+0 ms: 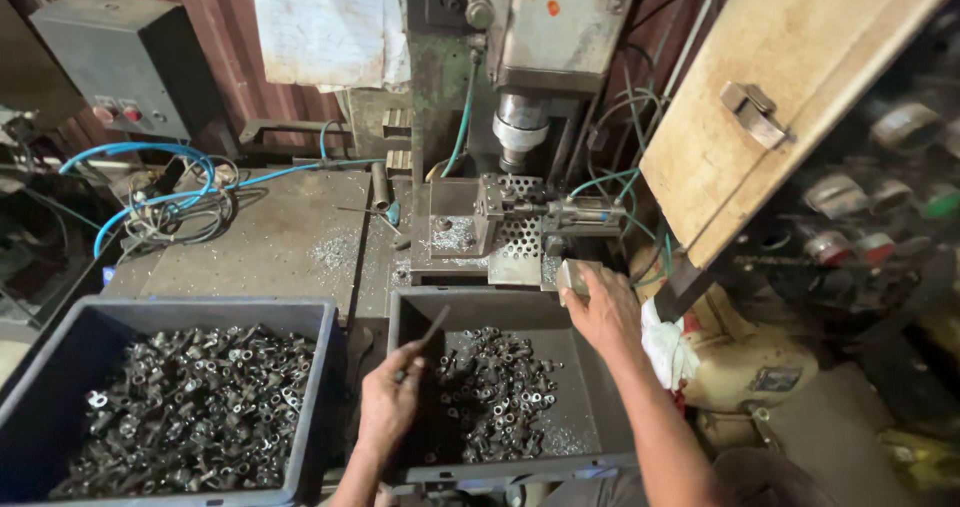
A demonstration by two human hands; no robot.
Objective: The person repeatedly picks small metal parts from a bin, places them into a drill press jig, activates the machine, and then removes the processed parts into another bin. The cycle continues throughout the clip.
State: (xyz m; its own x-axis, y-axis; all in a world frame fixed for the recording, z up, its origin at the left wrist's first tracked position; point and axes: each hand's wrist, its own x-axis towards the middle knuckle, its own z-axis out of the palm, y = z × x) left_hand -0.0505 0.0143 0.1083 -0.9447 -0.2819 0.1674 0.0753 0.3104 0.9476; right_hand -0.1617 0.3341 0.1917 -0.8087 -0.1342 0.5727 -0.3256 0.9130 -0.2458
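Observation:
My left hand [388,403] hovers over the near left part of the middle grey bin [590,407] and holds a thin dark metal rod [424,339] that points up and away. My right hand [603,309] reaches over the bin's far right corner and grips a small grey metal block [572,274] at the edge of the machine fixture [505,229]. A heap of small dark metal parts [497,392] lies in the bin between my hands.
A second grey bin [322,387] at the left is full of similar metal parts [190,412]. A drill press spindle [520,127] hangs above the fixture. Blue hoses [150,182] and a control box [130,62] sit at the back left. A wooden cabinet door [780,97] juts out at right.

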